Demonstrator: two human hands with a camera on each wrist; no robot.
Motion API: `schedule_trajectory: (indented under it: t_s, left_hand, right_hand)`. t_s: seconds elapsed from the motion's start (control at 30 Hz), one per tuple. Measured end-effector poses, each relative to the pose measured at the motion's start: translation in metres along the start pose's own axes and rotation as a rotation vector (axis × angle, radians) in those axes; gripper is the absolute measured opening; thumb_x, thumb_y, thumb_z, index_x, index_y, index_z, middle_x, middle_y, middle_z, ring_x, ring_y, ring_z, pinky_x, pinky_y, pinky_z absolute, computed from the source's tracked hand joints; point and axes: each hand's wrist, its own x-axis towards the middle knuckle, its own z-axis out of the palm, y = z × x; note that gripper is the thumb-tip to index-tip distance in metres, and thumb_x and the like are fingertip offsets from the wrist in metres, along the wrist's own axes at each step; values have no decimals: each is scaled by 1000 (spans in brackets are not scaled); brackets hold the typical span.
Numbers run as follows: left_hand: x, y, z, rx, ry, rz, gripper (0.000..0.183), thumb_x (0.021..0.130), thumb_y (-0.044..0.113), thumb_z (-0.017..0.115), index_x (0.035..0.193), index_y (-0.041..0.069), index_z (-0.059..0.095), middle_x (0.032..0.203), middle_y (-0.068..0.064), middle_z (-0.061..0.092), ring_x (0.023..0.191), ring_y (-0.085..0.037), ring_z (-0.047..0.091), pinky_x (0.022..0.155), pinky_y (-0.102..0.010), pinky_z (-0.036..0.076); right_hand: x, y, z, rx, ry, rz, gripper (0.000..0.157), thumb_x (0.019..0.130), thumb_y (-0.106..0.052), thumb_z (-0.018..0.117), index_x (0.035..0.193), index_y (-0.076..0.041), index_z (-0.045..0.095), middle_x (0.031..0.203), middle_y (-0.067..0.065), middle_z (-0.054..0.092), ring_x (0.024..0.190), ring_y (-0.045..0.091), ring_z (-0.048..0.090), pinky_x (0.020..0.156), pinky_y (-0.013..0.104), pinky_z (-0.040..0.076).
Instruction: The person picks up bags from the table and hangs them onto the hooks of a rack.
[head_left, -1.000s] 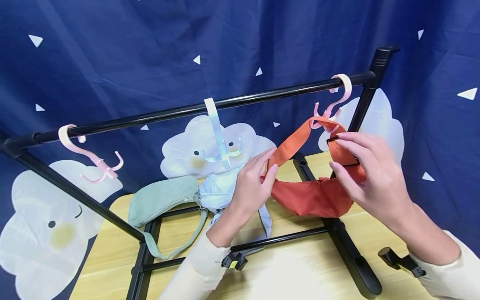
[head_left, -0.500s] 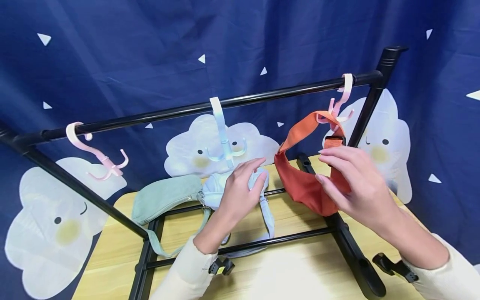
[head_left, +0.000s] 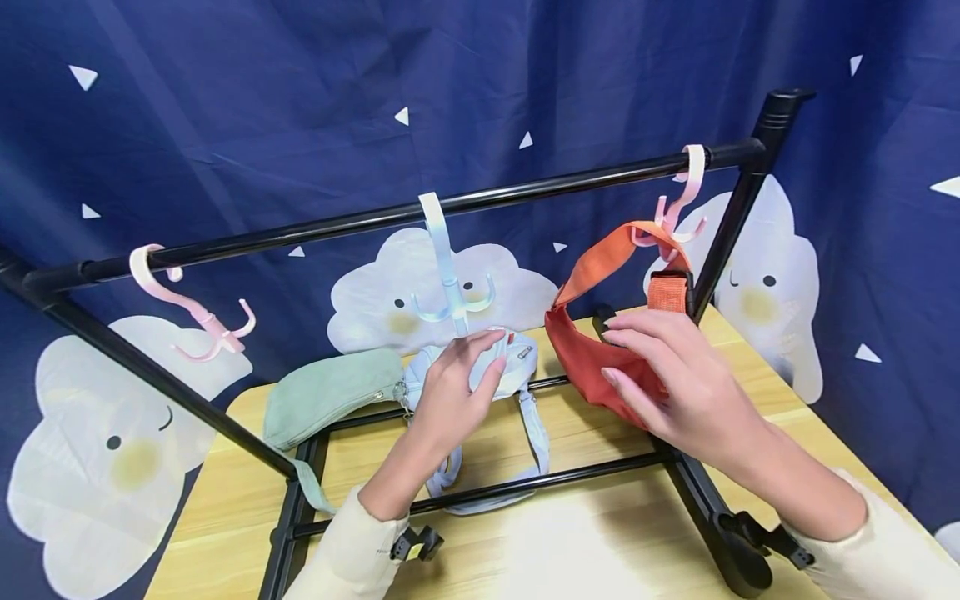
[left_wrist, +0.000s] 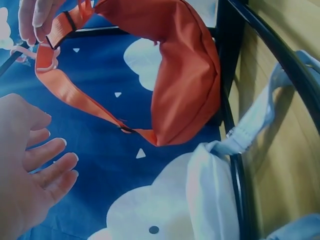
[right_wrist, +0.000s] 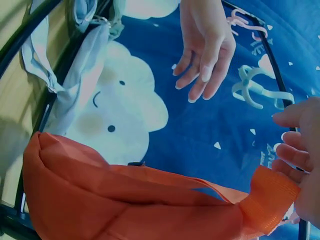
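Observation:
An orange-red crossbody bag [head_left: 588, 360] hangs by its strap [head_left: 600, 265] from the pink hook [head_left: 684, 200] at the rail's right end. My right hand [head_left: 686, 387] is in front of the bag, its fingers loosely bent and holding nothing; it covers part of the bag in the head view. To the left, my left hand [head_left: 450, 396] hovers over the light blue bag [head_left: 519, 367], fingers relaxed. The left wrist view shows that hand [left_wrist: 30, 165] apart from the orange-red bag [left_wrist: 187, 75]. Beside the blue bag lies a green shoulder bag [head_left: 333, 392].
A black rack [head_left: 540, 190] stands on a wooden table [head_left: 555, 542]. A blue hook [head_left: 450, 279] hangs mid-rail and another pink hook [head_left: 197, 312] at the left, neither carrying a bag. Low crossbars [head_left: 570, 477] span the rack's base. Behind is a dark blue curtain [head_left: 315, 108].
Both hands have let go of the orange-red bag, which now hangs from the right hook. My left hand has moved left and the right hand slightly left and down, away from the strap.

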Motion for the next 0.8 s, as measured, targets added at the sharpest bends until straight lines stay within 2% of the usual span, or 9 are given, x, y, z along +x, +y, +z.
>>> schedule_trajectory:
  t_s: [0.17, 0.43, 0.57, 0.8]
  left_hand:
    - [-7, -7, -4, 34, -32, -15, 36, 102, 20, 64, 135, 7, 67, 134, -9, 71, 126, -29, 67, 108, -43, 53]
    - [-20, -16, -15, 61, -53, -20, 35, 102, 20, 64, 135, 9, 67, 134, -10, 71, 127, -29, 66, 108, -46, 53]
    - [-26, -20, -21, 75, -72, -46, 36, 102, 21, 64, 136, 11, 67, 136, -8, 70, 129, -28, 65, 109, -46, 52]
    - [-36, -26, -28, 101, -77, -44, 34, 101, 19, 64, 134, 10, 68, 134, -7, 71, 125, -26, 67, 105, -46, 54]
  right_hand:
    - [-3, -3, 4, -27, -75, 5, 43, 106, -33, 56, 115, 6, 71, 116, 22, 71, 108, 37, 65, 118, 14, 34]
    - [-5, -13, 8, -58, -168, 48, 45, 107, -38, 52, 121, 1, 71, 122, 17, 69, 113, 34, 64, 119, 20, 32]
    - [-5, -18, 9, -76, -185, 54, 46, 107, -40, 52, 122, 0, 70, 122, 17, 70, 113, 34, 65, 113, 28, 41]
    - [-4, -25, 12, -91, -237, 51, 50, 108, -42, 49, 123, 0, 69, 121, 15, 71, 112, 33, 67, 97, 44, 52]
